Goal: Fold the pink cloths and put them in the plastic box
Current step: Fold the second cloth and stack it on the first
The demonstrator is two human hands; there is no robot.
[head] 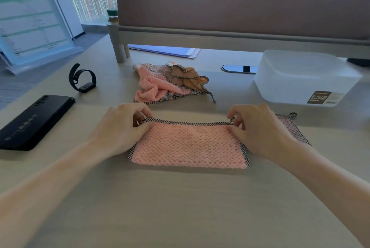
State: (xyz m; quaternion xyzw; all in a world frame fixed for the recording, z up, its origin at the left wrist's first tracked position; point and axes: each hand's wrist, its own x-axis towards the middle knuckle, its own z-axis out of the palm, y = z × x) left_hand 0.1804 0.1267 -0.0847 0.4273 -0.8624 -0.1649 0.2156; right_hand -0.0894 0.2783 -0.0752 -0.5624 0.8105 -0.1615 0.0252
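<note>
A pink cloth (190, 145) with checked black-and-white trim lies folded in half on the desk in front of me. My left hand (120, 129) pinches its far left corner and my right hand (258, 129) pinches its far right corner. A crumpled heap of pink cloths (160, 83) sits just beyond. Part of another cloth (294, 129) shows from under my right hand. The translucent plastic box (300, 79) stands at the right, behind my right hand; what it holds I cannot tell.
A black phone (34, 121) lies at the left and a black wristband (82, 78) behind it. A desk partition on legs (240, 33) closes the back, with papers (170, 50) under it. A cable port (238, 68) sits left of the box.
</note>
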